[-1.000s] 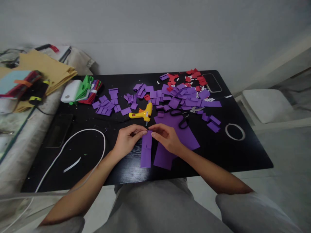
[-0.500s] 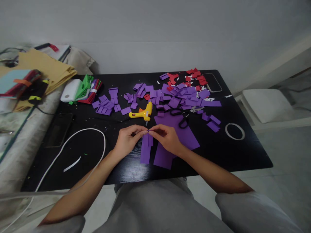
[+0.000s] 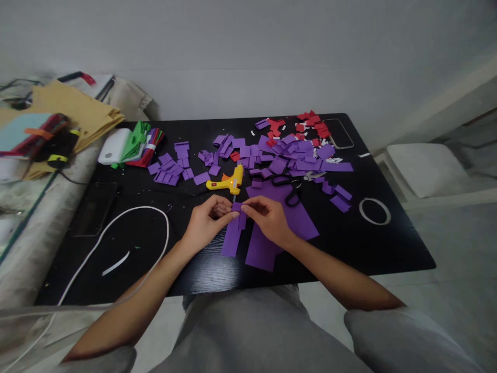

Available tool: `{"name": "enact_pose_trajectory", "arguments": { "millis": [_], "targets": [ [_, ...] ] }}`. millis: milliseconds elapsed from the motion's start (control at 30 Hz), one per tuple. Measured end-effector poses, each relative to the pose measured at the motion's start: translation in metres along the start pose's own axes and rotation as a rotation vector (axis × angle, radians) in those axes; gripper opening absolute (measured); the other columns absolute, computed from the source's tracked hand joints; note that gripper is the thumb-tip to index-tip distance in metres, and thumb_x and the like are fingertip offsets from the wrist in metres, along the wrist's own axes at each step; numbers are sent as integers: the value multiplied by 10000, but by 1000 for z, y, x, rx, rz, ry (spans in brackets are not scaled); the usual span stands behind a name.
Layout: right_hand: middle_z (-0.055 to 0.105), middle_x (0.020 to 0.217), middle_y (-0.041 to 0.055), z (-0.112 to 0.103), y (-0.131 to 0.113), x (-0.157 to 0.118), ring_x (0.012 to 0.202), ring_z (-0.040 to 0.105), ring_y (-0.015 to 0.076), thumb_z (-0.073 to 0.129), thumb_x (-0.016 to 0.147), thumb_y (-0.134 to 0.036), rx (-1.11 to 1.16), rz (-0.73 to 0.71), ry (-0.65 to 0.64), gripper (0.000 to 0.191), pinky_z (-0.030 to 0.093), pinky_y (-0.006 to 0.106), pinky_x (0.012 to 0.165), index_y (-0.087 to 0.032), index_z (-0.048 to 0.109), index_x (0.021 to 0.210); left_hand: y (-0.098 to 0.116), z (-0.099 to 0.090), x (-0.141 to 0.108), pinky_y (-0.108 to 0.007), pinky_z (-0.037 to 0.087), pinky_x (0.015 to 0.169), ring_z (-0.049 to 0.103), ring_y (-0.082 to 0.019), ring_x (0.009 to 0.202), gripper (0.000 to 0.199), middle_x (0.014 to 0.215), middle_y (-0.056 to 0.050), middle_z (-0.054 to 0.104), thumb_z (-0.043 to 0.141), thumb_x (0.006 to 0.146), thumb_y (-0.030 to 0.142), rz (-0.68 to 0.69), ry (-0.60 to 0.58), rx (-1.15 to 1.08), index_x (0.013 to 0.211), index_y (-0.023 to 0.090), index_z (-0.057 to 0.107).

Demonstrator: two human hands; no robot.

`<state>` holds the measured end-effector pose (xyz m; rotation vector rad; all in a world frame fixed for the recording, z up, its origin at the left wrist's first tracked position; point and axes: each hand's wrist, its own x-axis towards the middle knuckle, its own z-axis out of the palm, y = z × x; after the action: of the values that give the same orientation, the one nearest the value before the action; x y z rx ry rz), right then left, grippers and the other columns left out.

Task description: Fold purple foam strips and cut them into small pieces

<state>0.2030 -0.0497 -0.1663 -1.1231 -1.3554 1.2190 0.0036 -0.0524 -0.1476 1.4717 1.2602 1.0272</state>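
Note:
Between my two hands is a purple paper strip (image 3: 232, 235), its top end folded and its lower end hanging toward the table's front edge. My left hand (image 3: 207, 223) pinches the left side of the folded end between thumb and fingers. On the other side, my right hand (image 3: 267, 217) grips the right edge in the same way. A yellow glue gun (image 3: 229, 181) lies just beyond my fingertips, nozzle toward me. Purple paper sheets (image 3: 298, 220) lie partly under my right hand, with black-handled scissors (image 3: 293, 189) resting at their far edge.
Many cut purple pieces (image 3: 287, 155) and red scraps (image 3: 310, 122) cover the table's back. Bundled coloured paper (image 3: 135, 147) sits at the back left. A white cable (image 3: 112, 228) loops beside my left forearm. A pale ring (image 3: 375, 211) lies at the right.
The strip's folded top end has turned flatter and now shows between my hands. My left fingers have curled and my fingertips have moved slightly apart. The glue gun stays put.

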Motion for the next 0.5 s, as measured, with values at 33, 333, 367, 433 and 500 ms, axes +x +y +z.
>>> {"name": "enact_pose_trajectory", "arguments": {
  "millis": [33, 333, 367, 433, 500],
  "targets": [
    [810, 874, 34, 0, 1, 1, 789, 762, 187, 818, 842, -438, 5, 8, 5, 231, 636, 312, 738, -222, 774, 911, 0, 0, 0, -245, 551, 649, 677, -139, 679, 308, 764, -4, 737, 885, 751, 406, -6, 3, 13, 882, 187, 712],
    [792, 919, 47, -8, -1, 6, 815, 751, 198, 754, 911, -439, -79, -42, 53, 221, 639, 335, 742, -226, 761, 970, 1, 0, 4, -245, 532, 591, 629, -120, 585, 303, 678, 8, 693, 877, 737, 407, -100, -34, -148, 818, 174, 702],
    [792, 989, 64, -9, -3, 7, 898, 752, 213, 722, 940, -416, -156, -103, 102, 199, 638, 363, 812, -231, 764, 1001, 1, 0, 5, -248, 540, 595, 633, -121, 588, 302, 681, 7, 696, 877, 737, 405, -110, -48, -166, 817, 174, 701],
    [763, 1187, 102, -11, -9, 6, 1148, 704, 264, 735, 933, -357, -302, -268, 177, 185, 586, 448, 1017, -238, 767, 1072, 2, 0, 5, -248, 539, 596, 631, -121, 591, 296, 688, 4, 697, 872, 744, 404, -121, -81, -174, 820, 171, 705],
    [778, 1165, 83, -12, -13, 4, 1161, 706, 262, 762, 919, -332, -317, -322, 87, 206, 556, 471, 1077, -257, 755, 1110, 1, -1, 4, -237, 520, 591, 622, -114, 597, 291, 699, 4, 694, 872, 751, 400, -121, -122, -160, 824, 168, 713]
  ]
}}
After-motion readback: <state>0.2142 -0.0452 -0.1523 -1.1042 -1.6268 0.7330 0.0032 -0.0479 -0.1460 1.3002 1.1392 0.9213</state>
